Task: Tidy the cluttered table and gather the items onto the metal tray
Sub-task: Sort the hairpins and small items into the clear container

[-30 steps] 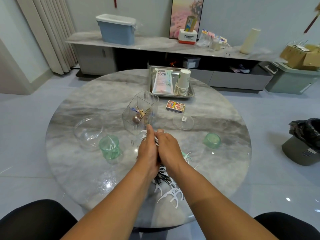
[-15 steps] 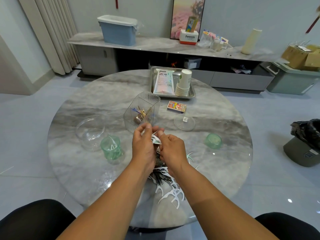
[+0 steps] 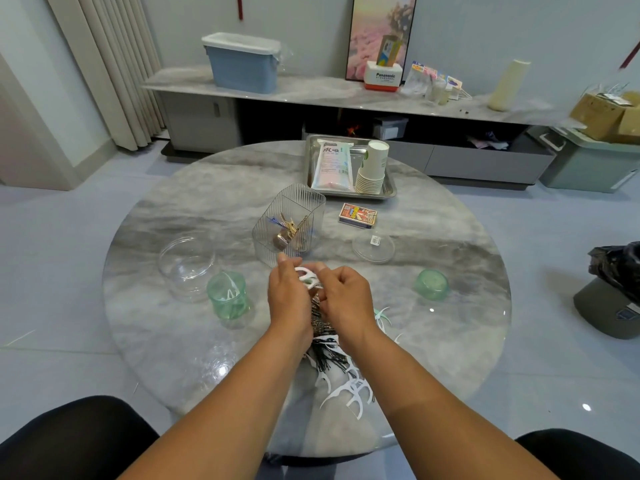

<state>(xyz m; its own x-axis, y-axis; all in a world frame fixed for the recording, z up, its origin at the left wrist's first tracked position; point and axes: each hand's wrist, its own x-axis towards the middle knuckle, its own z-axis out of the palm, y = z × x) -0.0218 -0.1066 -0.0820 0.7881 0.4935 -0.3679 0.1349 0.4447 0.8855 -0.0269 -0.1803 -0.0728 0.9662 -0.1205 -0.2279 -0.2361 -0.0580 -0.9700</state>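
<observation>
A small bunch of white floss picks [image 3: 307, 278] is held above the round marble counter [image 3: 166, 327], just in front of the ribbed clear container [image 3: 290, 226]. The bunch is pinched by the curled fingers and thumb of the left hand [image 3: 289, 299], and its other side is gripped by the curled fingers of the right hand [image 3: 343, 297]; the two hands are close together, almost touching. Below the wrists, more white floss picks [image 3: 349, 393] and a heap of black hairpins [image 3: 325, 355] are scattered on the counter. Left of the ribbed container stand a green jar [image 3: 228, 299] with picks inside and a clear round bowl [image 3: 187, 265]. Behind it, at the counter's far edge, the metal tray [image 3: 389, 188] holds a pouch [image 3: 334, 164] and a stack of paper cups [image 3: 372, 168].
</observation>
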